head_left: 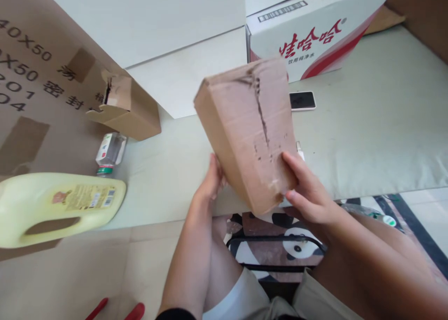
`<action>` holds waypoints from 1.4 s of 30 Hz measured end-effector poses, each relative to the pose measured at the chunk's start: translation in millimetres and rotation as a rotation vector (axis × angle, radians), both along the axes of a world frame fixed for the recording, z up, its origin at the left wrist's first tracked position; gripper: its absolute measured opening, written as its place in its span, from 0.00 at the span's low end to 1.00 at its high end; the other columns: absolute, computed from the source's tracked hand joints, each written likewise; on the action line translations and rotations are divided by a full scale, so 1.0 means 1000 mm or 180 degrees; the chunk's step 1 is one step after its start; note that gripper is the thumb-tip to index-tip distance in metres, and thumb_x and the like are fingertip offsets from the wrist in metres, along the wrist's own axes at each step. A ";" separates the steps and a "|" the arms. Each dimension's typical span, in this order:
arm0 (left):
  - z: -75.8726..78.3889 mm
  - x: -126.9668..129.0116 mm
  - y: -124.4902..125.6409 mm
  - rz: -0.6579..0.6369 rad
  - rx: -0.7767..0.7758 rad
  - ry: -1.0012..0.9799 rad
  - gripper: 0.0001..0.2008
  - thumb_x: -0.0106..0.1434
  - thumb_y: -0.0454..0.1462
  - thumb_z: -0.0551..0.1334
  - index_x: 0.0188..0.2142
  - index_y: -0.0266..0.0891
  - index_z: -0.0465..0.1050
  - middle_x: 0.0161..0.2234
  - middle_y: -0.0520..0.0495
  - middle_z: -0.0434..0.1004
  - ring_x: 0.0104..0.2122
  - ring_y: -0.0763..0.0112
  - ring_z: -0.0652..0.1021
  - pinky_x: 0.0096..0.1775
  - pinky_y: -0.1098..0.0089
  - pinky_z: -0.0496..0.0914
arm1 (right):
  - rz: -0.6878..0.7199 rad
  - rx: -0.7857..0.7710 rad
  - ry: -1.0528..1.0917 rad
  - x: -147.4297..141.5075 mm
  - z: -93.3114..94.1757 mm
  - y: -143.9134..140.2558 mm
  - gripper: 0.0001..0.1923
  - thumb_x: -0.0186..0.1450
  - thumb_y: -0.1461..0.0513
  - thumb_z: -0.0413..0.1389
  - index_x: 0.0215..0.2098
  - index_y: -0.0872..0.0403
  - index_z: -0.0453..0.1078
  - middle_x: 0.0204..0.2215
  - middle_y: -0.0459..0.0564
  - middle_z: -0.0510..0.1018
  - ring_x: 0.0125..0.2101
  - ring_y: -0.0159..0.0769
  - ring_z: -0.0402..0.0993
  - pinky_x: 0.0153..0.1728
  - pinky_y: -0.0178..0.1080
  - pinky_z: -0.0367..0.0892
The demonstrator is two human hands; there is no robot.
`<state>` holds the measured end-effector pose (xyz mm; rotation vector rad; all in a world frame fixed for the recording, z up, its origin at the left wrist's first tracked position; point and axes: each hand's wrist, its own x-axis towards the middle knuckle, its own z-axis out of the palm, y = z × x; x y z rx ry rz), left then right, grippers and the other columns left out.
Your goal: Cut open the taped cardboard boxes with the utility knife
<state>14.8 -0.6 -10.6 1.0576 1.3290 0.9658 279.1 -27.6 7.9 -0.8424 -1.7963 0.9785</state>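
My fingers [290, 170] of both hands grip the box [250, 128] near its lower corner; I should hold firm, avoiding the torn seam.

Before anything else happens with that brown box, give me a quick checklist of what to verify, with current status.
1. Both hands on the cardboard box: ok; left hand and right hand grip its lower end.
2. Box clear of the table: ok, held tilted above it.
3. Top seam closed: not ok, torn and ragged.
4. Phone out of the way: ok, lying behind the box.
5. Contents: cannot tell.
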 end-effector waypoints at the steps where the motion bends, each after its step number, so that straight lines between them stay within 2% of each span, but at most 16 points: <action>1: 0.001 0.000 0.000 -0.0367 -0.0383 0.0002 0.47 0.56 0.74 0.44 0.41 0.39 0.81 0.27 0.41 0.81 0.27 0.58 0.81 0.24 0.64 0.70 | -0.0110 -0.0100 0.0054 0.003 0.001 0.000 0.31 0.68 0.48 0.55 0.69 0.38 0.62 0.71 0.45 0.62 0.71 0.52 0.54 0.70 0.57 0.54; 3: 0.002 -0.002 0.000 -0.1141 -0.1006 0.0127 0.46 0.52 0.75 0.48 0.35 0.38 0.81 0.27 0.39 0.81 0.20 0.63 0.78 0.18 0.68 0.61 | -0.0301 -0.0284 0.0177 0.009 0.005 0.002 0.26 0.68 0.47 0.54 0.62 0.41 0.70 0.70 0.47 0.64 0.71 0.53 0.53 0.69 0.58 0.54; 5: 0.003 -0.006 0.002 -0.1446 -0.1019 0.0404 0.40 0.51 0.73 0.56 0.28 0.38 0.79 0.25 0.40 0.80 0.17 0.69 0.74 0.18 0.69 0.59 | -0.0479 -0.0380 0.0252 0.014 0.009 0.006 0.20 0.69 0.48 0.55 0.54 0.44 0.76 0.71 0.49 0.62 0.72 0.53 0.51 0.68 0.58 0.55; 6: 0.003 -0.007 0.003 -0.1205 -0.0787 0.0522 0.36 0.52 0.70 0.60 0.26 0.39 0.78 0.24 0.43 0.79 0.17 0.70 0.73 0.20 0.69 0.62 | -0.0538 -0.0394 0.0236 0.015 0.010 0.007 0.17 0.69 0.49 0.56 0.50 0.45 0.77 0.71 0.50 0.61 0.72 0.53 0.50 0.68 0.57 0.55; 8: 0.003 -0.006 0.005 0.0017 0.0093 0.0615 0.29 0.54 0.65 0.65 0.33 0.42 0.78 0.28 0.46 0.79 0.24 0.68 0.77 0.28 0.68 0.70 | -0.0519 -0.0360 0.0114 0.014 0.010 0.010 0.14 0.69 0.52 0.57 0.47 0.47 0.78 0.72 0.53 0.59 0.72 0.53 0.52 0.67 0.56 0.56; 10: 0.003 0.000 0.004 0.1299 0.1316 0.0546 0.28 0.57 0.63 0.63 0.44 0.47 0.76 0.43 0.44 0.80 0.43 0.61 0.80 0.42 0.63 0.74 | -0.0237 -0.0265 0.0006 0.009 0.008 0.010 0.14 0.68 0.52 0.58 0.48 0.48 0.78 0.72 0.56 0.58 0.71 0.53 0.54 0.66 0.55 0.59; 11: 0.003 0.004 0.002 0.1562 0.1875 0.0558 0.29 0.58 0.64 0.61 0.49 0.49 0.74 0.52 0.44 0.77 0.54 0.57 0.76 0.51 0.58 0.72 | -0.0031 -0.0214 -0.0020 0.005 0.007 0.009 0.15 0.68 0.52 0.58 0.49 0.48 0.77 0.72 0.57 0.57 0.70 0.53 0.55 0.65 0.55 0.61; 13: 0.004 0.014 -0.003 0.1272 0.2610 0.0836 0.28 0.62 0.64 0.56 0.49 0.49 0.74 0.61 0.43 0.69 0.66 0.52 0.66 0.65 0.50 0.60 | 0.0262 -0.0146 0.0000 -0.002 0.006 0.006 0.15 0.68 0.53 0.58 0.50 0.48 0.76 0.72 0.57 0.58 0.69 0.51 0.58 0.63 0.53 0.64; 17: 0.004 0.025 -0.007 0.0760 0.2971 0.1297 0.21 0.69 0.55 0.52 0.44 0.47 0.75 0.58 0.43 0.70 0.67 0.52 0.63 0.70 0.45 0.46 | 0.0220 -0.0031 0.0060 -0.008 0.007 0.004 0.12 0.70 0.52 0.55 0.47 0.47 0.74 0.70 0.55 0.63 0.67 0.50 0.63 0.60 0.51 0.66; 20: 0.000 0.022 -0.005 0.0767 0.3035 0.1371 0.21 0.70 0.55 0.50 0.44 0.47 0.74 0.57 0.44 0.69 0.66 0.51 0.64 0.70 0.44 0.48 | -0.0731 -0.0079 -0.0311 -0.001 0.008 0.010 0.14 0.71 0.52 0.50 0.47 0.48 0.73 0.52 0.57 0.80 0.52 0.47 0.77 0.51 0.50 0.72; 23: -0.004 0.016 -0.002 0.0689 0.3085 0.1558 0.21 0.69 0.56 0.50 0.44 0.47 0.73 0.59 0.44 0.69 0.66 0.51 0.64 0.69 0.43 0.50 | -0.2006 -0.0327 -0.1604 0.011 0.001 0.023 0.19 0.65 0.52 0.55 0.50 0.52 0.71 0.38 0.55 0.79 0.36 0.45 0.77 0.39 0.48 0.72; 26: -0.006 0.015 0.000 0.0670 0.3226 0.1601 0.21 0.70 0.55 0.49 0.45 0.47 0.73 0.59 0.44 0.69 0.66 0.52 0.65 0.69 0.43 0.50 | -0.1840 -0.0697 -0.2882 0.022 -0.009 0.034 0.29 0.63 0.52 0.56 0.60 0.54 0.68 0.41 0.59 0.79 0.35 0.49 0.76 0.34 0.48 0.69; 28: -0.006 0.015 0.001 0.0680 0.3270 0.1567 0.21 0.70 0.54 0.49 0.45 0.47 0.73 0.60 0.43 0.68 0.66 0.51 0.65 0.69 0.42 0.50 | -0.1501 -0.0940 -0.3148 0.025 -0.013 0.038 0.31 0.63 0.55 0.54 0.64 0.53 0.66 0.36 0.56 0.80 0.32 0.49 0.75 0.32 0.46 0.67; 31: -0.006 0.018 0.001 0.0710 0.3226 0.1502 0.21 0.70 0.54 0.50 0.46 0.46 0.73 0.60 0.43 0.68 0.66 0.51 0.66 0.69 0.41 0.51 | -0.1397 -0.1216 -0.2463 0.025 -0.009 0.039 0.28 0.60 0.59 0.54 0.60 0.49 0.70 0.25 0.47 0.76 0.26 0.44 0.73 0.31 0.44 0.65; 37: -0.004 0.023 0.002 0.0811 0.3250 0.1487 0.20 0.70 0.53 0.49 0.44 0.45 0.73 0.57 0.43 0.71 0.66 0.51 0.66 0.68 0.41 0.53 | -0.0910 -0.1420 0.1227 0.021 0.017 0.033 0.14 0.59 0.54 0.54 0.43 0.44 0.72 0.24 0.44 0.75 0.22 0.39 0.71 0.27 0.45 0.67; 42: -0.002 0.031 0.003 0.0933 0.3358 0.1619 0.19 0.70 0.51 0.48 0.43 0.44 0.72 0.53 0.42 0.73 0.64 0.52 0.68 0.69 0.41 0.53 | -0.0540 -0.0705 0.1559 0.013 0.041 0.012 0.11 0.62 0.48 0.62 0.33 0.44 0.72 0.15 0.39 0.63 0.16 0.33 0.59 0.21 0.39 0.58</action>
